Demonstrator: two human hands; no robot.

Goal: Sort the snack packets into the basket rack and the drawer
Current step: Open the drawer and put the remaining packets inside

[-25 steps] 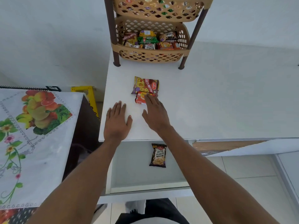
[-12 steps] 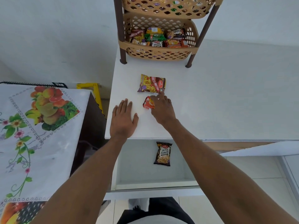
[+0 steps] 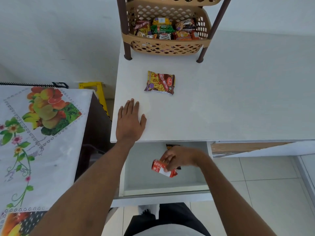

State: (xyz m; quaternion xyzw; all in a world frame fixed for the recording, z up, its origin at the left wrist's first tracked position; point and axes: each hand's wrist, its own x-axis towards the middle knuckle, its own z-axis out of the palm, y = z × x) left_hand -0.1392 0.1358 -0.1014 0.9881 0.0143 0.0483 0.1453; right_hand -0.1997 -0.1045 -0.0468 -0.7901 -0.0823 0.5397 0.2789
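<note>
Your right grip (image 3: 180, 157) has left the table (image 3: 230, 108) and come back over the open drawer (image 3: 141, 169), bringing the small red packet (image 3: 162, 168) with it; half a second ago that packet was still on the table under your fingertips. Now the fingers curl round its upper edge and pinch it. The packet hangs tilted above the drawer floor, apparently not yet lying in it, though the blur makes that hard to judge. Behind your knuckles a dark packet (image 3: 170, 146) peeks out at the back of the drawer, mostly hidden by the hand.

Your left grip (image 3: 130, 123) has not shifted. It lies flat on the table near the front left corner, fingers straight and close together, thumb out, holding nothing.

The yellow-and-brown packet (image 3: 160, 83) lies flat on the table, well apart from both grips, between the left grip and the basket rack (image 3: 167, 46). The rack stands at the back of the table on dark brown legs, and its lower basket holds a heap of mixed packets. To your left lies a cloth (image 3: 42, 125) printed with fruit and flowers, with a yellow stool (image 3: 97, 89) beyond it.
</note>
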